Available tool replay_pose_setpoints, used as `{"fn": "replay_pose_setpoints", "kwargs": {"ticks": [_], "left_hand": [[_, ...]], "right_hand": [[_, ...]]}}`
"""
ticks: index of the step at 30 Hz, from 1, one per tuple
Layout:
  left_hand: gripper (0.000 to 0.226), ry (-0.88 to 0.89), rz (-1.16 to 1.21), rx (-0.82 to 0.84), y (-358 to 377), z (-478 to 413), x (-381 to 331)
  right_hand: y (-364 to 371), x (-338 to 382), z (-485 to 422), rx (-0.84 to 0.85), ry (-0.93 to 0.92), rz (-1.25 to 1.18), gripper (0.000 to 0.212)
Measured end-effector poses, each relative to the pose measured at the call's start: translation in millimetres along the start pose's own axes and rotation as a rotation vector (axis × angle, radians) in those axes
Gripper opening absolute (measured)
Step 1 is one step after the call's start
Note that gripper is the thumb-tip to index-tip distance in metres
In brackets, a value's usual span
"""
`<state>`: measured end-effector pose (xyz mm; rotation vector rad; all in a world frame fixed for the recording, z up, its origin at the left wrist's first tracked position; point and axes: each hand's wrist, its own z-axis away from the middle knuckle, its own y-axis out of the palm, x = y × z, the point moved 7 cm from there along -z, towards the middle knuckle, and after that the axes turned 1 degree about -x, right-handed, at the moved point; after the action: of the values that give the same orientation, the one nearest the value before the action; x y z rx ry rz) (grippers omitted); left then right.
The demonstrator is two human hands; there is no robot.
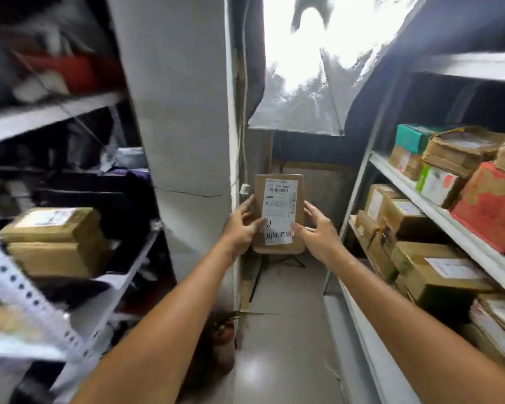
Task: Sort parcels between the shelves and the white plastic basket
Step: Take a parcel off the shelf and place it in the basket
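Between two shelf units, centre of view, a flat brown parcel (279, 212) is held upright w/ both hands, label side facing the camera. Left hand (241, 227) grips its left edge, thumb lying across the front near the bottom of the white shipping label (280, 201); fingers wrap behind. Right hand (318, 230) takes the right edge, thumb tip on the front, fingers spread along the side. Both hands closed on the parcel, apart from each other by its width. A second white sticker (278, 237) w/ printed characters sits below the main label, partly covered by both thumbs.

At 3 o'clock, right shelf unit (414, 182) carries cardboard boxes (438, 272) on at least two levels; upper level also has a red box (490, 208) and a green-topped box (413, 138). At 9 o'clock, left shelf unit (50, 115) is blurred; two stacked brown boxes (53, 240) sit on its middle level, dark items behind them, can't tell what. At 12 o'clock, a silver reflective sheet (306, 83) hangs bright above, and a grey pillar (184, 112) stands just left of the parcel. At 6 o'clock, pale glossy floor (277, 345) runs between the units. White basket not in view.
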<state>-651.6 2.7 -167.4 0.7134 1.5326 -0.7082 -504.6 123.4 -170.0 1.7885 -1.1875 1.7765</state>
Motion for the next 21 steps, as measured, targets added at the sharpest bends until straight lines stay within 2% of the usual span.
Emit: {"fn": "replay_pose_setpoints", "kwargs": {"ticks": [3, 7, 12, 16, 21], "left_hand": [[0.07, -0.049, -0.084, -0.211, -50, 39, 25], [0.066, -0.105, -0.137, -0.41, -101, 113, 55], [0.064, -0.171, -0.182, -0.637, -151, 221, 82], [0.069, -0.272, -0.117, -0.807, -182, 306, 108], [0.069, -0.326, -0.093, -0.969, -216, 396, 132]], "right_hand": [[60, -6, 8, 0.21, 0.003, -0.054, 0.066], [132, -11, 46, 0.44, -0.031, -0.062, 0.062], [217, -16, 107, 0.645, -0.081, 0.044, 0.064], [278, -23, 165, 0.824, -0.072, 0.067, 0.066], [344, -20, 235, 1.016, -0.124, 0.066, 0.059]]}}
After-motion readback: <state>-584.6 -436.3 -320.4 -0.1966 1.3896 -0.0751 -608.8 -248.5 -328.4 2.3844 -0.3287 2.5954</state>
